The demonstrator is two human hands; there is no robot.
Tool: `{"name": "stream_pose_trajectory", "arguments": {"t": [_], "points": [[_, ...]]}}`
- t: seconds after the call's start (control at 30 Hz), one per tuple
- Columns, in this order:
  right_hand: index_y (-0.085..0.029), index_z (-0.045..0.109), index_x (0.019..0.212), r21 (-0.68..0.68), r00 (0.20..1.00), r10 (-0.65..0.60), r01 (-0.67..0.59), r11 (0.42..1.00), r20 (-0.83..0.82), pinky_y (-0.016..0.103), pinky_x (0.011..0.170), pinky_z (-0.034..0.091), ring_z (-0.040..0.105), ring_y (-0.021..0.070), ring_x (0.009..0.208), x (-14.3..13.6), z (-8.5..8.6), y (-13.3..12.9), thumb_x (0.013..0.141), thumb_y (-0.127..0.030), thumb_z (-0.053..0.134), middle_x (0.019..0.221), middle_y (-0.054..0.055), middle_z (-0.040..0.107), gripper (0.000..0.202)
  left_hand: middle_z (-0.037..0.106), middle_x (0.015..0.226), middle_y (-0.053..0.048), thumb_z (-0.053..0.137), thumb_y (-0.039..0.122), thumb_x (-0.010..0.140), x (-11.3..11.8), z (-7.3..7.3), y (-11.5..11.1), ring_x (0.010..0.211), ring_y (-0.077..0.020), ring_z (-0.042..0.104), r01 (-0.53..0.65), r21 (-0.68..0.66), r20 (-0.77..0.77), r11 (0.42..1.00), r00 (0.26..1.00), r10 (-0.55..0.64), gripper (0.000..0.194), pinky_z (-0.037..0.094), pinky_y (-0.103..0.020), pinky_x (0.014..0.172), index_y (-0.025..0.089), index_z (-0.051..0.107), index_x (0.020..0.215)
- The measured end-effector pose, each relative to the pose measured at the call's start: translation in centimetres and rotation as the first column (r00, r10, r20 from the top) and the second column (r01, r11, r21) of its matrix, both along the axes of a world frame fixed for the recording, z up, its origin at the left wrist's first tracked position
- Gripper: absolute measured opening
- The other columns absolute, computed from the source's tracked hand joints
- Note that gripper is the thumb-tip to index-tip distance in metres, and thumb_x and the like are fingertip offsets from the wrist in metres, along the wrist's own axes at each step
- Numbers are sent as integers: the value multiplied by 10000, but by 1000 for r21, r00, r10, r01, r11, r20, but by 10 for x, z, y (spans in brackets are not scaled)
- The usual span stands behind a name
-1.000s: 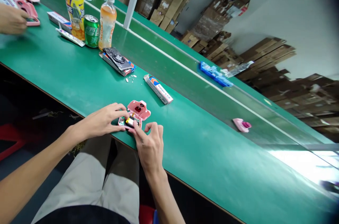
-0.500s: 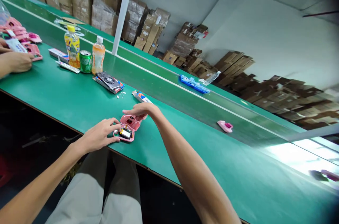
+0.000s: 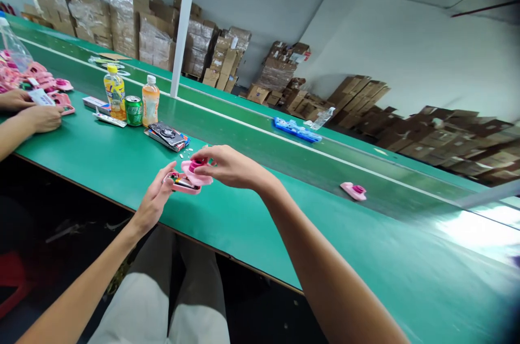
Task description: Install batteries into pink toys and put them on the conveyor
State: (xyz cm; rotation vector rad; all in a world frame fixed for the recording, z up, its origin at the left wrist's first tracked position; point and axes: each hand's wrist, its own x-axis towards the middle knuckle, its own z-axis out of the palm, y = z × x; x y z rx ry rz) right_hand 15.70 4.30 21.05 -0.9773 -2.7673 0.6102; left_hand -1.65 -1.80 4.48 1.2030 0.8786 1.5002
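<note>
My left hand (image 3: pixel 153 202) is closed on the edge of a pink plastic case half (image 3: pixel 190 189), raised above the green tabletop. Wires and a battery show inside it. Over that half, tilted, is a pink front cover (image 3: pixel 187 169) with a darker pink ring, like a toy camera's lens. My right hand (image 3: pixel 233 168) grips the cover by this ring between thumb and fingers. The two shell parts overlap, and I cannot tell whether they are joined. Just behind them lie a phone-like black device (image 3: pixel 166 134) on a box and small white bits.
Bottles (image 3: pixel 150 101) and a green can (image 3: pixel 134 111) stand back left. At far left, a co-worker's hands (image 3: pixel 43 118) hold a white packet beside a heap of pink shells (image 3: pixel 38 76). A pink cover (image 3: pixel 353 191) and a blue tray (image 3: pixel 296 130) lie on the belt.
Both hands have lifted the shell parts off the table. My right hand has turned the pink cover over, ring outward, above the case half. My left fingers now grip the half's edge.
</note>
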Motion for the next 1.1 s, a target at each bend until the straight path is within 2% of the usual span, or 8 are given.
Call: {"name": "stream_pose_trajectory", "arguments": {"t": [0.1, 0.23, 0.33, 0.4, 0.47, 0.67, 0.97, 1.1], "points": [[-167, 710, 1158, 23, 988, 115, -113, 993, -107, 269, 823, 465, 633, 163, 947, 4, 10, -14, 959, -195, 569, 1090, 52, 729, 246, 507, 1506, -154, 516, 572, 991, 12, 13, -5, 1387, -320, 495, 73, 79, 216, 994, 972, -88, 624, 413, -468, 1166, 171, 451, 1465], [-188, 679, 1259, -114, 968, 220, -234, 966, -122, 266, 893, 495, 648, 171, 1081, 6, 19, -14, 961, -197, 571, 1243, 53, 706, 317, 578, 1454, -126, 531, 532, 1003, 23, 29, -15, 1387, -286, 508, 91, 105, 289, 990, 950, -118, 570, 370, -426, 1199, 171, 485, 1443], [-218, 689, 1245, -96, 965, 152, -176, 980, -212, 282, 918, 507, 656, 178, 1113, 7, 17, -21, 941, -207, 606, 1258, 29, 710, 316, 633, 1380, -130, 514, 554, 1004, 29, 37, -20, 1272, -278, 612, 50, 113, 317, 992, 945, -84, 546, 451, -427, 1129, 166, 516, 1389], [-200, 738, 1132, 44, 935, -53, 72, 996, -351, 300, 882, 511, 684, 191, 1021, 8, 7, -33, 929, -257, 649, 1136, 35, 754, 229, 666, 1317, -129, 521, 559, 998, 34, 40, -21, 1171, -266, 673, -22, 117, 364, 993, 931, -22, 512, 512, -422, 1051, 173, 535, 1334], [-188, 774, 965, 79, 850, -237, 308, 948, -470, 305, 804, 508, 700, 191, 877, 11, -9, -50, 953, -363, 635, 954, 32, 780, 224, 675, 1290, -115, 536, 560, 992, 41, 41, -21, 1140, -246, 683, -86, 110, 417, 990, 908, 32, 474, 535, -400, 1002, 195, 535, 1295], [-171, 739, 1049, -73, 671, -451, 512, 856, -588, 324, 746, 517, 693, 210, 831, 19, -65, -82, 899, -526, 675, 974, 63, 770, 391, 685, 1248, -55, 576, 545, 980, 64, 35, -24, 1092, -185, 688, -117, 23, 504, 993, 859, 90, 422, 516, -323, 962, 264, 501, 1284], [-193, 703, 1026, -251, 614, -415, 338, 907, -672, 294, 786, 530, 679, 185, 879, 19, -91, -78, 975, -471, 561, 977, 39, 741, 316, 658, 1270, -51, 554, 556, 984, 79, 27, -26, 1100, -173, 665, -107, -18, 506, 994, 856, 102, 409, 508, -291, 941, 275, 501, 1276], [-209, 706, 995, -181, 569, -392, 391, 902, -723, 310, 800, 554, 674, 201, 955, 20, -106, -73, 997, -548, 497, 1011, 64, 721, 398, 623, 1214, -43, 531, 644, 955, 81, 19, -21, 1069, -163, 645, -206, -67, 360, 976, 908, 217, 452, 503, -276, 922, 262, 479, 1190]]}}
